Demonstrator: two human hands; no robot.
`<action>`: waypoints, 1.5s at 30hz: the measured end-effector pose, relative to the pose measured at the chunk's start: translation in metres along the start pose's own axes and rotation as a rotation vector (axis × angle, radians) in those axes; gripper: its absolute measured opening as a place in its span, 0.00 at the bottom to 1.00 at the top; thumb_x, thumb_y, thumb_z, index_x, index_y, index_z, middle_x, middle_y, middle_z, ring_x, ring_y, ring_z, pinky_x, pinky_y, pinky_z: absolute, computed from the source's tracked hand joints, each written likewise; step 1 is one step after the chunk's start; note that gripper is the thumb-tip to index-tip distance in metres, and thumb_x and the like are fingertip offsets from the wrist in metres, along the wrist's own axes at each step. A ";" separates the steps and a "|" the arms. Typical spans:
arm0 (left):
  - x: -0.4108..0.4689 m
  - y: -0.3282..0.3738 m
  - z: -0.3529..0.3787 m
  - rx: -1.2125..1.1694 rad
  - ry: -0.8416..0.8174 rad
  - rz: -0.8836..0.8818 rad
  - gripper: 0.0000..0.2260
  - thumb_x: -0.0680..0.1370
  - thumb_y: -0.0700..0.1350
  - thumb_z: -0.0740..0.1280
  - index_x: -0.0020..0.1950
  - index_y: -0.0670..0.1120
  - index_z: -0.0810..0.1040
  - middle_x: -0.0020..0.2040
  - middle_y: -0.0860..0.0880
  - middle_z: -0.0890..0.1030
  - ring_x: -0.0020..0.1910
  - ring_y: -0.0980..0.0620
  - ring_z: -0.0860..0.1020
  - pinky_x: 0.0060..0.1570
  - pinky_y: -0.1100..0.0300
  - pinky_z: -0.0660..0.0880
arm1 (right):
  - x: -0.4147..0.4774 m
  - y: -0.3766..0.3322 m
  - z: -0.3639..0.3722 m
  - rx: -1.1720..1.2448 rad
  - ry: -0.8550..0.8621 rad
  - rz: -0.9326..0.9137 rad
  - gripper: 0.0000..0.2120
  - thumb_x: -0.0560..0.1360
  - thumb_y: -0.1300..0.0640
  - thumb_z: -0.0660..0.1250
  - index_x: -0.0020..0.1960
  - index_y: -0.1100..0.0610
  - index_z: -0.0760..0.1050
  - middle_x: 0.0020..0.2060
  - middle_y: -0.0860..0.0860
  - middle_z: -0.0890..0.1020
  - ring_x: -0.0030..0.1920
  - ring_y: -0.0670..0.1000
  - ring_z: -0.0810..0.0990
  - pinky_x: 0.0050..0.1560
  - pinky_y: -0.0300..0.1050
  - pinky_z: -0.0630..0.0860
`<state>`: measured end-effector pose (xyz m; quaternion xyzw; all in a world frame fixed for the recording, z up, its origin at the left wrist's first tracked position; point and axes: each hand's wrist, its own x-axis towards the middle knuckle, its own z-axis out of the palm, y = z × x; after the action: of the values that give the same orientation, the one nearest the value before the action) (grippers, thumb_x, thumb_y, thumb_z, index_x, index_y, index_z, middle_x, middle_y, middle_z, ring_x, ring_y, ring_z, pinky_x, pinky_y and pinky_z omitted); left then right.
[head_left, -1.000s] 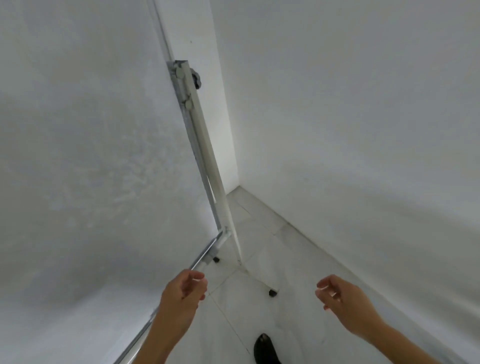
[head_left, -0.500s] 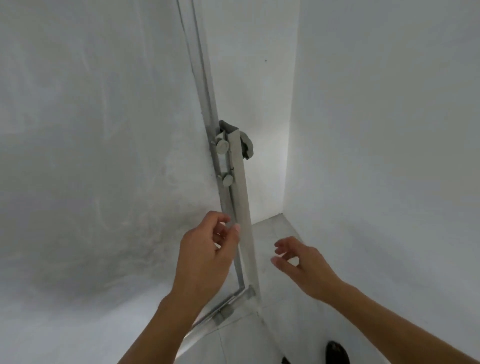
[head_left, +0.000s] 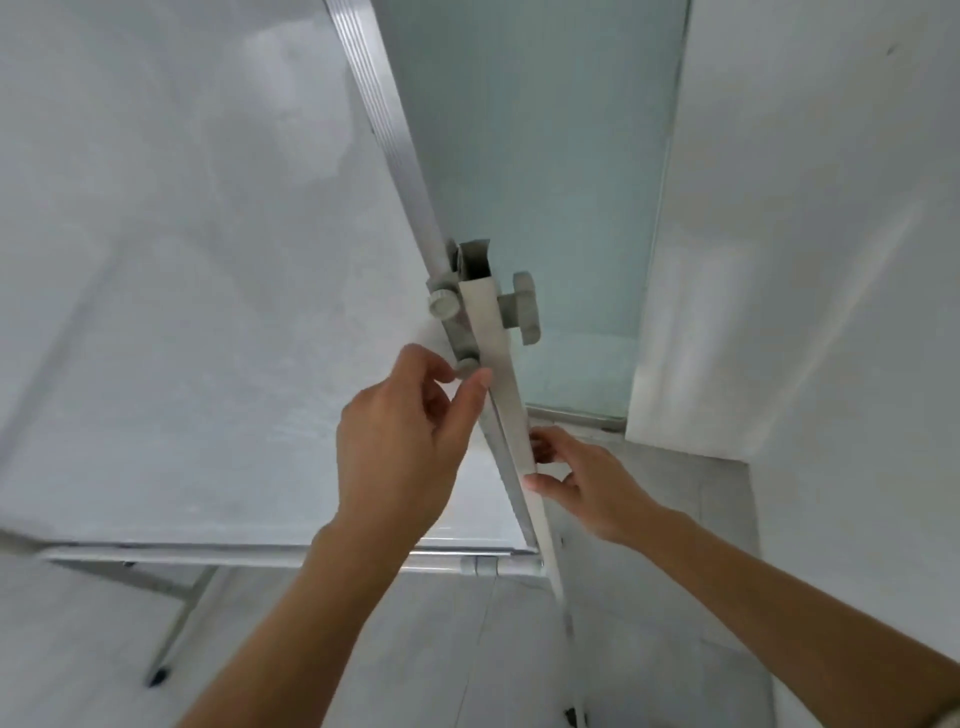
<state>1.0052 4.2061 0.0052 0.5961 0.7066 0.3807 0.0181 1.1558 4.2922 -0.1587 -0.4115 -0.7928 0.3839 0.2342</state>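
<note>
A whiteboard (head_left: 208, 312) in an aluminium frame (head_left: 384, 130) fills the left side. It is fixed to a grey upright post (head_left: 485, 322) of its stand by a bracket with three grey knobs. My left hand (head_left: 400, 447) pinches the lower small knob (head_left: 466, 365) between thumb and fingers. Above it are the upper small knob (head_left: 442, 304) and, on the post's right, a large knob (head_left: 524, 314). My right hand (head_left: 592, 488) holds the post lower down, thumb in front and fingers behind.
A frosted glass panel (head_left: 545, 156) stands behind the post and a white wall (head_left: 805, 260) runs close on the right. Below the board are its tray rail (head_left: 260, 553) and a stand leg with a black foot (head_left: 156, 675) on the pale tiled floor.
Both hands rose from near the floor to the bracket. My left hand reached the lower knob and my right hand closed round the post. The view tilted upward.
</note>
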 end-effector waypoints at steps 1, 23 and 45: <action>-0.002 0.000 -0.001 0.037 -0.005 0.000 0.12 0.75 0.57 0.65 0.44 0.49 0.72 0.28 0.56 0.74 0.27 0.55 0.73 0.30 0.61 0.68 | -0.003 -0.002 0.001 -0.006 0.003 -0.004 0.21 0.75 0.50 0.68 0.65 0.51 0.69 0.57 0.46 0.82 0.58 0.46 0.80 0.54 0.48 0.79; -0.215 -0.008 -0.123 -0.038 -0.180 0.385 0.11 0.78 0.53 0.65 0.39 0.52 0.67 0.25 0.61 0.63 0.23 0.58 0.65 0.28 0.66 0.59 | -0.277 -0.116 0.118 -0.027 0.249 0.176 0.20 0.75 0.55 0.68 0.66 0.52 0.69 0.53 0.42 0.79 0.56 0.43 0.79 0.62 0.42 0.73; -0.286 -0.037 -0.192 -0.108 -0.230 0.335 0.10 0.78 0.52 0.64 0.39 0.52 0.67 0.24 0.59 0.66 0.23 0.58 0.66 0.27 0.65 0.60 | -0.343 -0.183 0.190 -0.121 0.262 0.230 0.19 0.79 0.54 0.62 0.69 0.53 0.65 0.61 0.48 0.80 0.60 0.49 0.80 0.58 0.38 0.71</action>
<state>0.9649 3.8618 -0.0014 0.7431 0.5694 0.3452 0.0672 1.1278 3.8607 -0.1443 -0.5594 -0.7246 0.3030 0.2651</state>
